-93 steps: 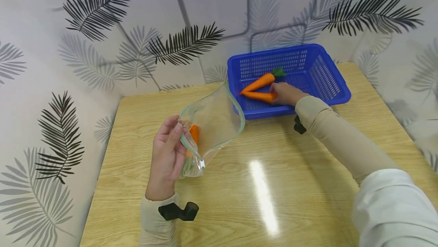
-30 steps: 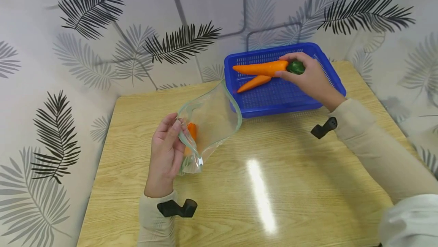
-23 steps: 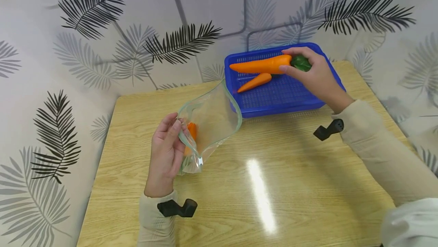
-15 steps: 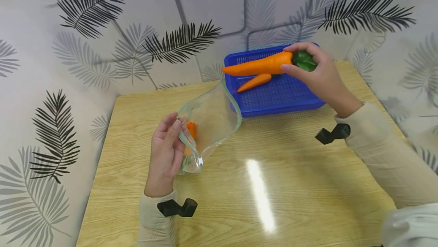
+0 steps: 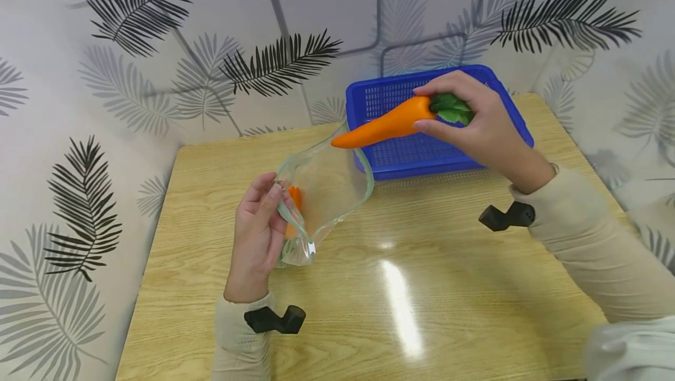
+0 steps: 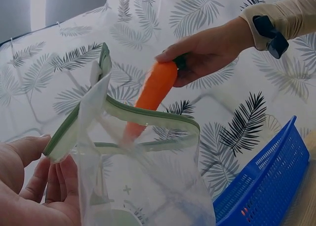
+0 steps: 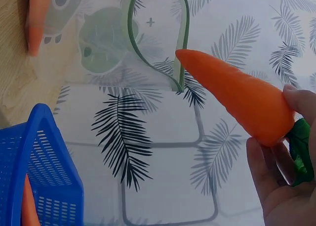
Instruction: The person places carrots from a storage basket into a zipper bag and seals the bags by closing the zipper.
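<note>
One carrot (image 6: 159, 82), leaves (image 6: 181, 62) partly behind right hand (image 6: 212, 52)

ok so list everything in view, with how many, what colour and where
plastic bag: one, clear with green edge, open, in the left hand
held carrot: one, orange with green leaves, in the right hand, tip near the bag's opening
bagged carrot: at least one, orange, inside the bag
basket: one, blue, on the table
basket carrot: at least one, orange, in the basket
table: one, light wood look, under the basket
leaf-patterned wall: pale grey, behind the table
wrist devices: two, black, one per wrist
sleeves: two, beige, white further up the right
hands: two, at bag and carrot
</note>
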